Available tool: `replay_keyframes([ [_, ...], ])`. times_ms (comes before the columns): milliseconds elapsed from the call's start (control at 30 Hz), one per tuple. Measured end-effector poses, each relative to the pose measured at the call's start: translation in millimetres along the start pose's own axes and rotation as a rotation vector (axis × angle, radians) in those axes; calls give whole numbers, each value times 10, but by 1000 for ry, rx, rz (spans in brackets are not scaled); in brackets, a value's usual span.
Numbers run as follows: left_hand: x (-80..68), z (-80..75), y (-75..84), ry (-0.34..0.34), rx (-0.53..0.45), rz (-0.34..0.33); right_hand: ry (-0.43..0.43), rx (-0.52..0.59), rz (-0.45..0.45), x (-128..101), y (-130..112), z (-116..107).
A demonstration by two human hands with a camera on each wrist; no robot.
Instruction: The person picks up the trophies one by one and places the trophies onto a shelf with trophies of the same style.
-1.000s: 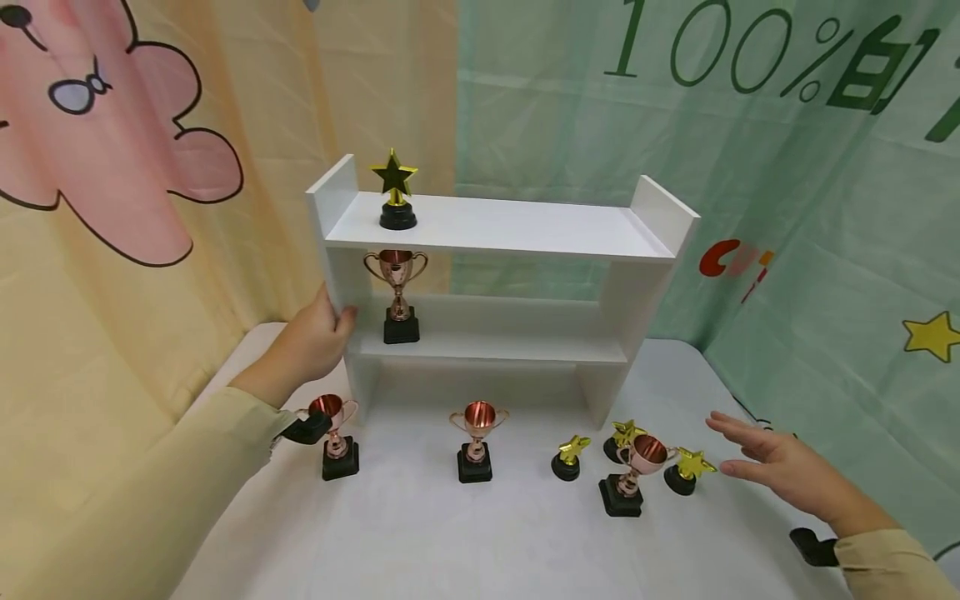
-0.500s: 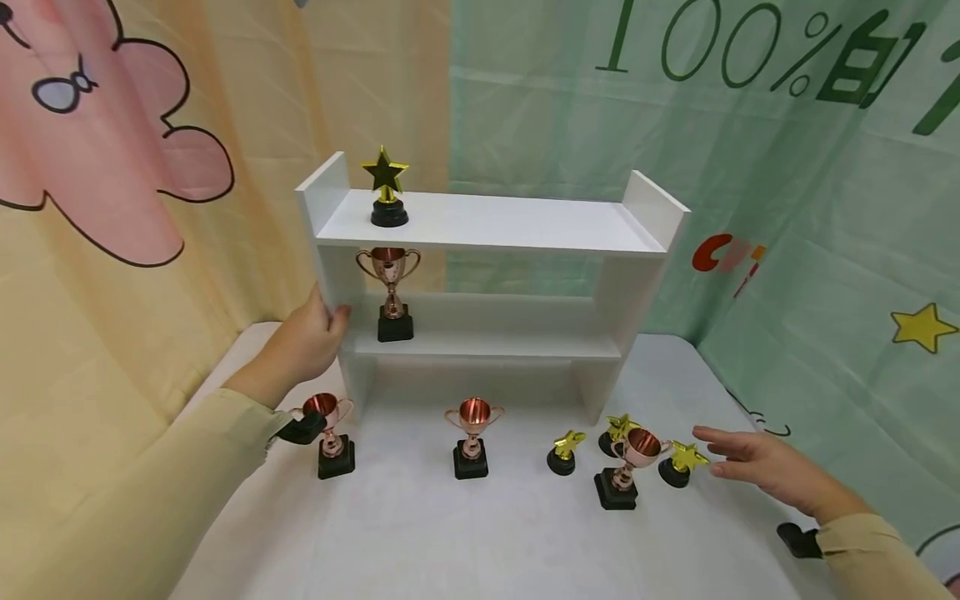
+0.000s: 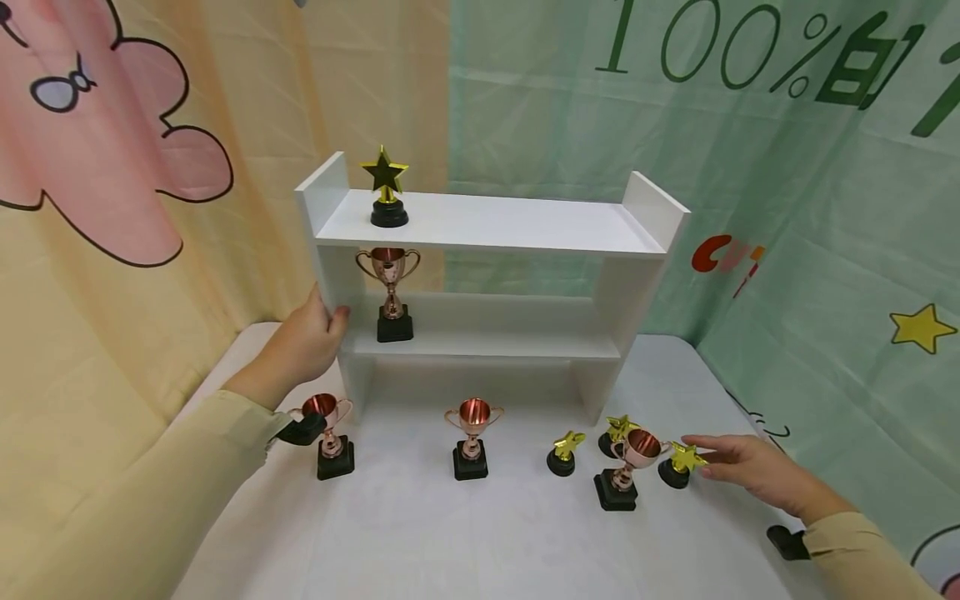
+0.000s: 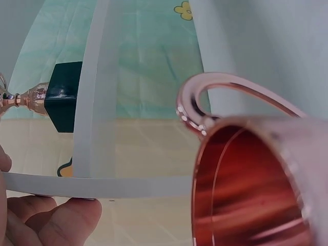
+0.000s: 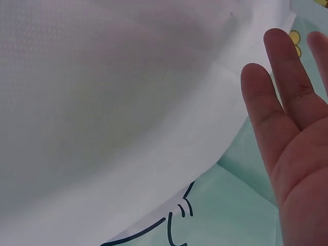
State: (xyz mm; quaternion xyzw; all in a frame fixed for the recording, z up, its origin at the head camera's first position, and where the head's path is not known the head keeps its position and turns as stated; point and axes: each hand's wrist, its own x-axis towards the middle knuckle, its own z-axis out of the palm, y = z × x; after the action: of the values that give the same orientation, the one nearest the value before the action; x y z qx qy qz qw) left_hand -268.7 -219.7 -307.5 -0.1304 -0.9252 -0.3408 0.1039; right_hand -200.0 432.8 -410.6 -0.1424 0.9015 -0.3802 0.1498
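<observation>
A white two-tier shelf (image 3: 495,225) stands on the table. A gold star trophy (image 3: 385,187) sits on its top board and a copper cup trophy (image 3: 388,283) on the middle board. My left hand (image 3: 324,315) grips the shelf's left side panel, thumb on the front edge; in the left wrist view its fingers (image 4: 56,220) curl under the panel edge (image 4: 92,184). My right hand (image 3: 708,458) lies open and flat, palm (image 5: 292,154) up in the wrist view. Its fingertips reach a small gold star trophy (image 3: 677,465) on the table; whether they touch it I cannot tell.
On the white tablecloth (image 3: 480,533) in front of the shelf stand three copper cups (image 3: 326,425) (image 3: 471,433) (image 3: 627,473) and two more gold stars (image 3: 564,452) (image 3: 617,432). One cup (image 4: 256,179) fills the left wrist view. Printed curtains (image 3: 787,208) hang close behind and at both sides.
My right hand has slid left and lower, from beside the table edge up to the rightmost gold star trophy. The left hand stays on the shelf's side panel.
</observation>
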Motion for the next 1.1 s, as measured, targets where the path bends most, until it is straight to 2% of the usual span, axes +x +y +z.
replay_keyframes([
  [367, -8, 0, 16, -6, 8, -17, 62, -83, 28, 67, -30, 91],
  [533, -7, 2, 13, -7, 9, -9, 91, -78, 43, 66, -36, 107],
  [833, -6, 5, 5, -1, 1, 10, 149, -135, 43, 63, -51, 101],
  [1100, -4, 12, -11, 7, 3, 24, 224, -219, -22, 44, -220, 31],
])
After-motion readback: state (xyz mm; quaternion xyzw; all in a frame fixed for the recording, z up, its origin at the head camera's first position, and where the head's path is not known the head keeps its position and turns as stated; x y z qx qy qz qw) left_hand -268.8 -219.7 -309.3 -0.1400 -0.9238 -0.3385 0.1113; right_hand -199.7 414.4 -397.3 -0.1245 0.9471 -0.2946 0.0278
